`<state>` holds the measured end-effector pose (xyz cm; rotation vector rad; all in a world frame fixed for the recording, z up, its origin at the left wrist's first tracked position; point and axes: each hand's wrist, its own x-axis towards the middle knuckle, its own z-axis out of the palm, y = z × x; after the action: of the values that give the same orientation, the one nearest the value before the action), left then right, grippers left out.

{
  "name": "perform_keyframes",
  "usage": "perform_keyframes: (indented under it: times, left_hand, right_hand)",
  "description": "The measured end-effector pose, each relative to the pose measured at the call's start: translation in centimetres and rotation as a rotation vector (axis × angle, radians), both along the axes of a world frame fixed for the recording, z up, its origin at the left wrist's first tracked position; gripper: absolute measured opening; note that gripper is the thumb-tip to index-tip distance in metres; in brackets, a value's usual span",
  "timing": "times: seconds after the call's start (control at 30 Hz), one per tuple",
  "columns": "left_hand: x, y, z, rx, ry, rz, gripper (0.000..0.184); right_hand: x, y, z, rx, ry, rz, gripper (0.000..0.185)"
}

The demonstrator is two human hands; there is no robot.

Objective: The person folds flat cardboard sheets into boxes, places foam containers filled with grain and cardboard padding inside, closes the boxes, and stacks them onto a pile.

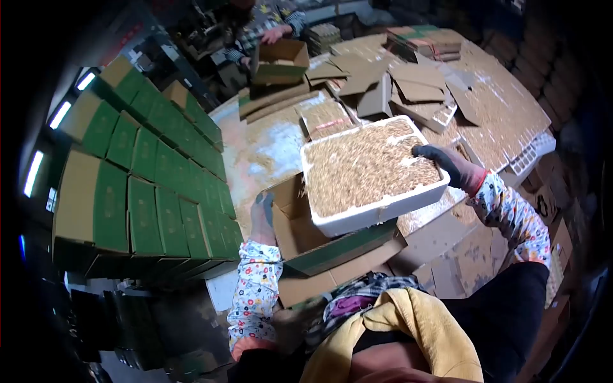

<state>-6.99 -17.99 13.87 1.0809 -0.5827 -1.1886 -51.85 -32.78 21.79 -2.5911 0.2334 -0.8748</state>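
My right hand [449, 167], in a dark-palmed glove, grips the right rim of a white foam tray [383, 216]. Straw-coloured loose flakes or grains [367, 166] fill this tray, which is tilted above an open green and brown cardboard box [345, 250]. The tray covers much of the box's opening, so the box's far right inside is hidden. My left hand [262, 220], also gloved, holds the box at its left wall, with fingers over the edge. Both my forearms wear flowered sleeves.
Stacked green boxes [143, 191] form a wall on the left. Across the grain-strewn table [504, 96] lie cardboard flaps [418, 83] and a bundle of flattened boxes [424, 43]. A co-worker's hand [276, 34] touches another open box [281, 71] at the back.
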Motion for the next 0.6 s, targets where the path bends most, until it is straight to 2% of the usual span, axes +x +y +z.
perform_keyframes:
  times: [0.03, 0.07, 0.1, 0.13, 0.17, 0.2, 0.27, 0.3, 0.33, 0.37, 0.4, 0.5, 0.53, 0.57, 0.6]
  left_hand:
    - [1.3, -1.4, -1.6, -0.024, -0.070, 0.003, 0.016]
    - [0.3, -1.5, -0.4, -0.023, 0.013, -0.041, 0.023]
    - [-0.8, -1.6, 0.7, -0.019, 0.096, -0.083, 0.030]
    - [-4.9, -0.2, 6.2, -0.119, 0.222, -0.150, 0.033]
    - [-3.6, -1.0, 5.3, -0.007, 0.328, -0.209, 0.038]
    - [-2.4, -1.2, 4.1, -0.011, 0.247, -0.200, 0.036]
    - [0.2, -0.4, 0.1, -0.006, 0.083, -0.179, 0.034]
    - [2.9, -1.0, -5.3, 0.012, -0.034, -0.103, 0.027]
    - [4.8, -1.3, -9.6, 0.037, -0.152, -0.030, 0.020]
    - [3.5, 0.0, -7.9, 0.088, -0.381, 0.055, 0.019]
    - [1.5, 1.6, -4.8, 0.136, -0.611, 0.141, 0.021]
    - [-1.1, 3.1, -1.3, 0.294, -0.737, 0.165, 0.025]
    - [-2.1, 3.0, 0.2, 0.400, -0.720, 0.161, 0.028]
    - [-0.1, 2.8, -3.7, 0.334, -0.837, 0.223, 0.030]
    - [-0.5, 2.7, -3.0, 0.357, -0.858, 0.228, 0.030]
  right_hand:
    - [3.2, 1.3, 4.0, 0.601, 0.045, -0.071, 0.043]
    - [5.5, 3.0, 7.6, 1.212, 0.084, -0.138, 0.041]
    - [7.4, 2.0, 6.4, 1.016, 0.211, -0.217, 0.035]
    - [9.7, 0.7, 2.6, 1.063, 0.051, -0.140, 0.031]
    - [11.0, 3.0, 4.9, 0.954, 0.289, -0.193, 0.028]
    - [11.3, 3.1, 2.9, 0.586, 0.275, -0.049, 0.023]
    - [13.8, 3.6, -2.4, 1.477, 0.212, -0.311, 0.016]
    - [14.7, 4.6, -4.5, 1.281, 0.172, -0.412, 0.021]
    - [15.6, 5.7, -6.6, 1.081, 0.147, -0.530, 0.033]
    - [15.7, 5.5, -9.6, 0.853, 0.066, -0.470, 0.048]
    - [15.3, 7.1, -5.0, 0.874, 0.013, -0.335, 0.060]
    - [15.5, 3.6, -3.9, 0.446, -0.329, -0.277, 0.068]
    - [15.3, 1.7, -2.4, 0.539, -0.384, -0.248, 0.064]
    - [14.8, -1.6, -2.7, 0.463, -0.379, -0.341, 0.063]
    - [14.7, -5.0, -4.3, 0.391, -0.379, -0.436, 0.062]
